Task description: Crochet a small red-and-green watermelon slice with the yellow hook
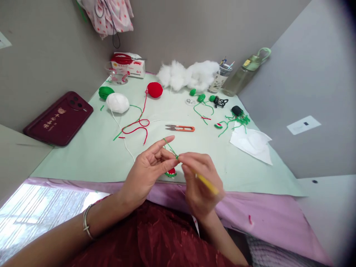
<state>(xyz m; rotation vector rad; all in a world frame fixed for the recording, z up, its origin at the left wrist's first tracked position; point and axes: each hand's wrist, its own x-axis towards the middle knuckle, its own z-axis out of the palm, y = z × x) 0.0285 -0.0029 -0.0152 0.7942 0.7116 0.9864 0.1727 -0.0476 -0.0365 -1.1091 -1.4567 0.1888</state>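
Grn yarn (170,147) pinched in L grip (145,169), red/grn pc (171,172) just below.

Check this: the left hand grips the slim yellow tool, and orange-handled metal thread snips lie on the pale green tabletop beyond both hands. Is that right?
Not quite: the head view shows the slim yellow tool in the right hand, not the left hand. The orange-handled metal thread snips do lie on the pale green tabletop beyond both hands.
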